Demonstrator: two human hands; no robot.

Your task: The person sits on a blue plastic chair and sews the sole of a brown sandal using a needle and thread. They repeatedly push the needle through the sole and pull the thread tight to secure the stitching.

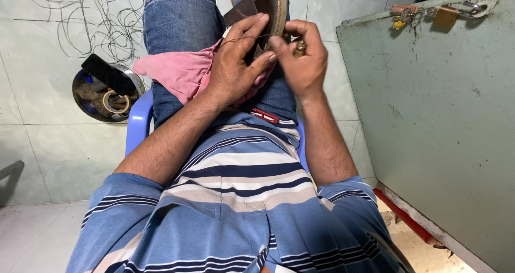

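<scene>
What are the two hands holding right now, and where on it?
The left hand grips a brown sandal by its sole edge. The right hand pinches a small brass-coloured tool beside it.

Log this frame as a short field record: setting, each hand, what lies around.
setting: person seated on a blue plastic chair, tiled floor, seen from above
left hand: left hand grips a brown sandal held over the lap
right hand: right hand pinches at the sandal's edge, with a small brass-coloured tool between the fingers
thread: dark thread runs across the left hand
lap: pink cloth under the sandal
floor left: metal bowl of odds and ends, loose wire
right: green metal box with a padlock
</scene>
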